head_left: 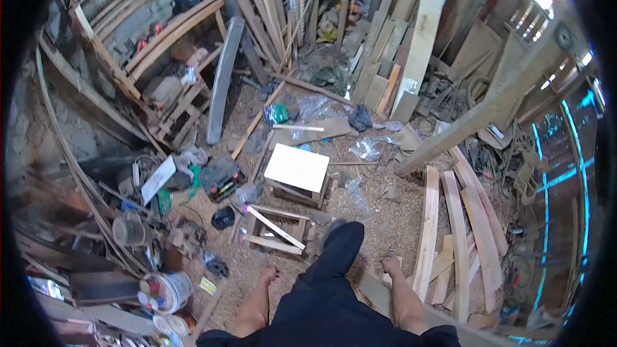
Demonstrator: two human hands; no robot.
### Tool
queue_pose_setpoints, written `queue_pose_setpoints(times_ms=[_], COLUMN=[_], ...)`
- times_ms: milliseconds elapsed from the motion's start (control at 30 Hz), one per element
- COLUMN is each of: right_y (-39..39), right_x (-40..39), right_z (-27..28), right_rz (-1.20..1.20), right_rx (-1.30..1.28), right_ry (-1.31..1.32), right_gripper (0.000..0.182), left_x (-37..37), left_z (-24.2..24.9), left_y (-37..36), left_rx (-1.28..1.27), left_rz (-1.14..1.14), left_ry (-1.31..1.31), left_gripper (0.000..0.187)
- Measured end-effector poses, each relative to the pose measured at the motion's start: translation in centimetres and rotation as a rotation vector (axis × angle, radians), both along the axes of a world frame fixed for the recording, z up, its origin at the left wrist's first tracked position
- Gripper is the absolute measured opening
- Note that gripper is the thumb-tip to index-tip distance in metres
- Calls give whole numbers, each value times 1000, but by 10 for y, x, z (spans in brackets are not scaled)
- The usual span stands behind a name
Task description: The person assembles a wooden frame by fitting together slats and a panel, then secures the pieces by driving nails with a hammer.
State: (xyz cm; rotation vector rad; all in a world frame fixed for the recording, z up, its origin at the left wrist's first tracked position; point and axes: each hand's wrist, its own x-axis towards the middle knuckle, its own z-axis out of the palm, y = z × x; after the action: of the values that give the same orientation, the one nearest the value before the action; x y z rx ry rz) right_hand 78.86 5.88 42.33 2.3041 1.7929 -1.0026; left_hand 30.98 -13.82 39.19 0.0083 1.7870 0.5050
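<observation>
My left hand [268, 274] hangs over the shavings-covered floor beside my leg, its fingers curled in, with nothing seen in them. On the other side, my right hand [391, 265] is closed near the upper end of a grey-brown board [378, 292]. A small dark bit shows at its fingertips, too small to name. Ahead of my left hand lies a small wooden frame [277, 244] with a pale strip [276, 226] slanting across it. Beyond that stands a low wooden stool [295, 194] with a bright white top [297, 167].
Long sawn planks [453, 238] lie at the right, below a slanting post [488, 106]. More boards [418, 45] lean at the back. At the left are a black toolbox [222, 177], a white bucket [168, 290] holding containers, and a clear tub [130, 229]. Plastic scraps [366, 149] litter the floor.
</observation>
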Motion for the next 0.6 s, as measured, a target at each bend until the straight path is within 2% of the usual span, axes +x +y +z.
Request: queue_pose_setpoints(times_ms=[67, 100, 133, 233, 300, 333, 367, 400, 433, 467, 500, 533, 567, 600], right_y=[53, 72, 103, 206, 282, 331, 402, 443, 449, 475, 508, 527, 547, 564], right_x=[-21, -41, -39, -32, -47, -57, -79, -106, -110, -117, -128, -130, -144, -157], right_z=[68, 108, 96, 55, 50, 58, 63, 78, 90, 77, 73, 74, 72, 74], right_rz=[105, 183, 69, 207, 299, 391, 454, 439, 385, 424, 441, 412, 392, 413], right_rx=[-19, -18, -160, -122, -60, -6, 10, -6, -65, 131, 119, 181, 258, 239], right_ry=[-56, -96, -10, -42, -71, -82, -78, 29, 115, 133, 135, 144, 167, 177], right_gripper=[35, 37, 43, 47, 48, 49, 49, 50, 51, 52, 52, 50, 48, 48], left_x=[11, 16, 22, 43, 52, 61, 62, 62, 69, 58, 44, 38, 29, 19], left_z=[2, -4, -12, -38, -52, -56, -64, -61, -41, -13, 86, 71, 82, 89], left_y=[6, 13, 28, 103, 166, 209, 262, 283, 300, 369, 442, 472, 501, 531], left_rx=[-33, -18, 5, 14, -28, -21, 94, 152, 140, 161, 236, 325, 438, 371], left_rz=[92, 158, 219, 326, 157, 193, 37, -139, -30, 86, -22, -66, -109, -128], left_ry=[81, 40, -6, -51, -182, -196, 34, 265, 144, 39, 175, 131, 264, 321], left_gripper=[24, 25, 26, 26, 27, 27, 26, 26, 27, 28, 31, 36, 32, 28])
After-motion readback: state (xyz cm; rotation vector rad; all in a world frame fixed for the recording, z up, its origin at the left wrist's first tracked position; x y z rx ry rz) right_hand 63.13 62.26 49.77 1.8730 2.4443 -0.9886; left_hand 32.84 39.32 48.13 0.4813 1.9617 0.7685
